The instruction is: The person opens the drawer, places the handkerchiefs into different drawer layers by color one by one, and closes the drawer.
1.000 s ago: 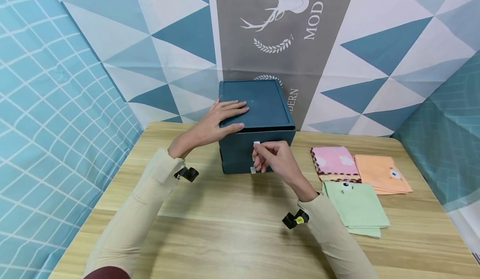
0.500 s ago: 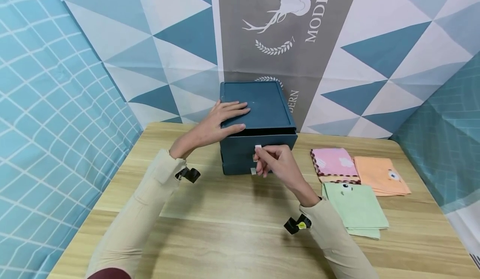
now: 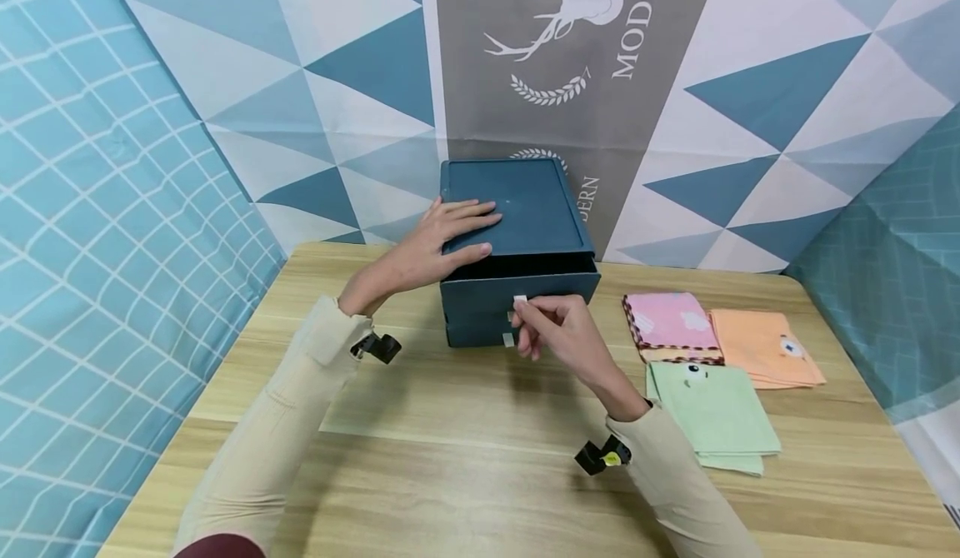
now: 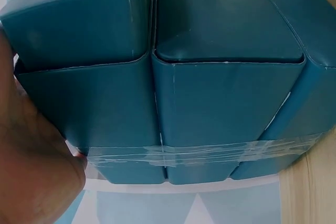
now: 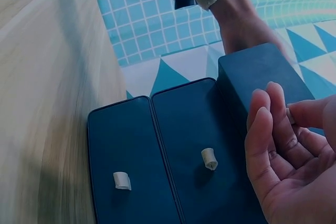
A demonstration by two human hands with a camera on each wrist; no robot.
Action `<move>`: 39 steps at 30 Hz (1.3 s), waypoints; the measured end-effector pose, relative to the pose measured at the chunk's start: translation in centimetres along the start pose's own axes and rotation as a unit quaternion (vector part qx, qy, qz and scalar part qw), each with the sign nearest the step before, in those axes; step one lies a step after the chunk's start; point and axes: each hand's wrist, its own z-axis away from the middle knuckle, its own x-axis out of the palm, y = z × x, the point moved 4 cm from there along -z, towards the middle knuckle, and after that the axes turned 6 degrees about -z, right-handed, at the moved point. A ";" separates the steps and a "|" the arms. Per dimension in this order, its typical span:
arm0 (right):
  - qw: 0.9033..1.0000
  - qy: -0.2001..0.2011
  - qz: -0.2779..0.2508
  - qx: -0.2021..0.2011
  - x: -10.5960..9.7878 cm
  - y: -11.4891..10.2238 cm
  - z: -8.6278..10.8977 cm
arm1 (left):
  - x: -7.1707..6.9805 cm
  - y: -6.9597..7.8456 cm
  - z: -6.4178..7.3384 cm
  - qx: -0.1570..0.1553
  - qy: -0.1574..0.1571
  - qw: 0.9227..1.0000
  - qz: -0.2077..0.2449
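Observation:
A dark blue drawer box with three stacked drawers stands at the back of the table. My left hand rests on its top near the left front edge, fingers spread. My right hand pinches the small white pull tab of the top drawer between thumb and index finger. That top drawer juts out past the two lower ones, and a dark gap shows behind its front in the head view. The lower drawers stay flush, each with a white tab: the bottom tab and the middle tab.
Right of the box lie folded cloths on the wooden table: a pink cloth, an orange cloth and a green cloth. Clear tape runs around the drawer box's rear. A patterned sheet hangs behind it.
The top drawer has slid further out toward me, widening the gap under the box top. My right hand has moved slightly forward and down with the tab; the left hand stays put.

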 end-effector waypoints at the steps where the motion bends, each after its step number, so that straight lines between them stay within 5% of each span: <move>1: 1.000 0.001 0.002 0.001 0.0 -0.1 0.2 | 0.0 0.1 0.0 0.000 0.000 1.000 -0.002; 39: 0.998 -0.028 0.040 0.035 1.4 -1.4 5.3 | 0.2 -0.1 0.0 -0.024 0.008 1.000 -0.015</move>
